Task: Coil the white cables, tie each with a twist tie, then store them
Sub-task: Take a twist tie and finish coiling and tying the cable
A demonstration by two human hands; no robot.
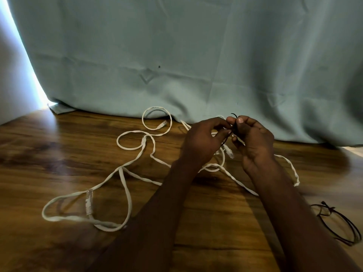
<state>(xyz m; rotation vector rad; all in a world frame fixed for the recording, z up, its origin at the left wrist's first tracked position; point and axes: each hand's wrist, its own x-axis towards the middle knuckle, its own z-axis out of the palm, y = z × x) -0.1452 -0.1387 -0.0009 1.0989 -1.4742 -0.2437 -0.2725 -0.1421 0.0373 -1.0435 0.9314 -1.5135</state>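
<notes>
Flat white cables (125, 185) with clear plugs sprawl in loose loops over the wooden table (59, 154), reaching from the front left to the back right. My left hand (202, 142) and my right hand (253, 142) meet above the tangle near the back. Both pinch a thin black twist tie (233, 116) between their fingertips; its end curls up above my right thumb. A small coil of white cable (222, 163) with a plug (229, 153) hangs just under the hands. Whether the tie goes round that coil is hidden by my fingers.
More black twist ties (339, 224) lie in a loose bundle at the table's right edge, beside my right forearm. A pale blue-green curtain (176, 55) hangs along the back of the table, its hem touching the wood. Bright light enters at the far left.
</notes>
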